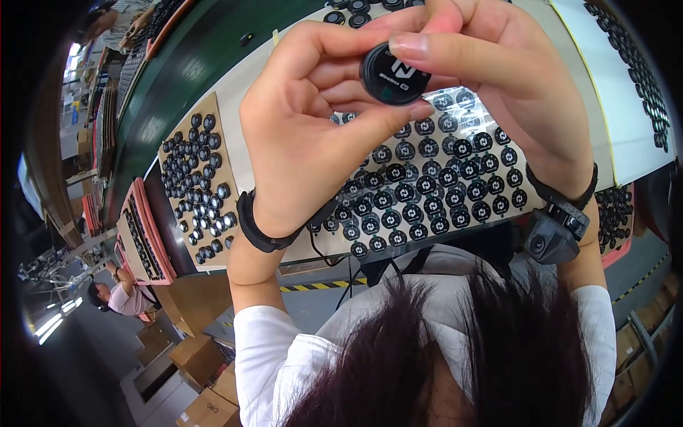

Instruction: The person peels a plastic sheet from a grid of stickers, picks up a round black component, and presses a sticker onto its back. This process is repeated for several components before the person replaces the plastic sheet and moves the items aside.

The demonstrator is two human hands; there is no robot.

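Note:
Up close, a round black disc-shaped part (391, 84) with a white printed mark is tilted so that its face shows. My left hand (306, 117) closes round it, thumb along the lower edge and fingers behind. My right hand (491, 64) also grips it, with the thumb on its upper right edge; some of its fingertips are cut off or hidden. Below the hands, round black pieces with the same white mark lie in rows on a tan board (455, 213). Glare over part of the rows suggests a glossy film, and my hands cover some of them.
At left, another board (206, 114) carries many small dark round parts. Beside it stands a pink tray (153, 249). A green conveyor belt (171, 85) runs past the far side. More round parts sit on a white sheet (605, 78) at right. Another person (121, 295) is at lower left.

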